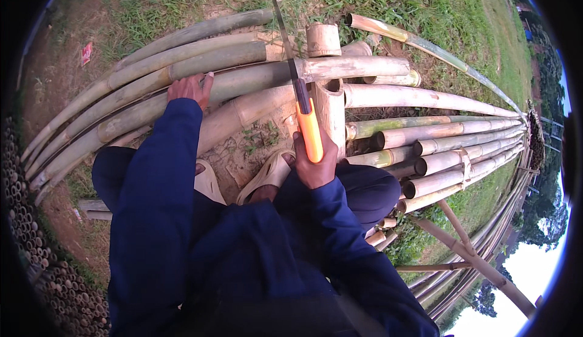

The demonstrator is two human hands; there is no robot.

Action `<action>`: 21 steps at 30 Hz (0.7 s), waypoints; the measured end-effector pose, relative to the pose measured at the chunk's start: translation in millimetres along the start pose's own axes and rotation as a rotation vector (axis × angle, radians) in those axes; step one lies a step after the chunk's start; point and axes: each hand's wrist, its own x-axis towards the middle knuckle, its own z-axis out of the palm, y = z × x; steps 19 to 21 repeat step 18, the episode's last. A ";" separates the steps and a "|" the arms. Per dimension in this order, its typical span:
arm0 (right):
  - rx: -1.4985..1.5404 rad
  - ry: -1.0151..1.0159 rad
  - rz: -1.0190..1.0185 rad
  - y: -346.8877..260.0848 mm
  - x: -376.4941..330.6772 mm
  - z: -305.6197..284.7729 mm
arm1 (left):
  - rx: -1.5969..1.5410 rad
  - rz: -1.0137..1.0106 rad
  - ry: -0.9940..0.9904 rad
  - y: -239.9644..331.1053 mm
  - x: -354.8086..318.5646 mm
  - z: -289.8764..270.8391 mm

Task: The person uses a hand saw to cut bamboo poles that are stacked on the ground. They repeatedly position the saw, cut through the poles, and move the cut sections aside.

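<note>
Bamboo poles (pixel 182 88) lie across the ground, perhaps six on the left and roughly ten more stacked at right. Left hand (pixel 191 88) rests fingers apart, flat on one left pole. One upright bamboo stub (pixel 331 115) stands mid-scene. Right hand (pixel 316 161), grip clamped on one saw's orange handle (pixel 311 130), holds the blade (pixel 284 30) across the far pole.
</note>
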 end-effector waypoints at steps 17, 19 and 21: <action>0.107 -0.003 0.000 -6.7 -26.8 -6.0 | -0.012 -0.049 -0.026 -10.1 -4.6 4.4; 0.106 -0.001 -0.002 -6.0 -26.6 -6.8 | -0.018 -0.056 -0.034 -12.9 -2.1 5.0; 0.106 -0.001 -0.002 -6.0 -26.6 -6.8 | -0.018 -0.056 -0.034 -12.9 -2.1 5.0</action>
